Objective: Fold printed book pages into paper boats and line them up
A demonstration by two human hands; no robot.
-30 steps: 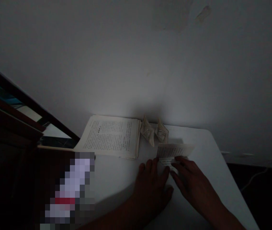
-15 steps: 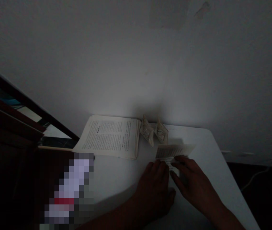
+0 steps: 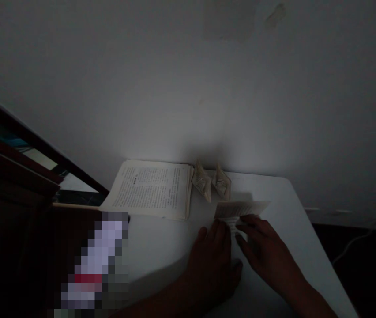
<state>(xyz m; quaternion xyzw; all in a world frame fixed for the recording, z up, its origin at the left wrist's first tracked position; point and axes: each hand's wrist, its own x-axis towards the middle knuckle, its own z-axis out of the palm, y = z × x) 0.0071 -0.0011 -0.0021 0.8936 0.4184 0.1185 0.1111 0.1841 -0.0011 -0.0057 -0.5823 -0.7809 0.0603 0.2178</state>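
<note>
A printed sheet of paper (image 3: pixel 241 209), partly folded, lies on the white table (image 3: pixel 161 240) with its far flap raised. My left hand (image 3: pixel 214 256) lies flat on the sheet's near left part, fingers stretched out. My right hand (image 3: pixel 262 249) presses on the sheet's near right part, fingers extended and close together. Just behind the sheet stand two small folded paper figures (image 3: pixel 212 183), side by side near the wall.
An open book (image 3: pixel 151 187) lies at the table's far left, against the grey wall (image 3: pixel 188 88). Dark wooden furniture (image 3: pixel 16 185) stands at the left. A blurred patch covers something at bottom left. A white cable (image 3: pixel 350 247) trails on the dark floor at right.
My left hand has slid slightly forward and right over the sheet, closer to my right hand. The view has shifted a little.
</note>
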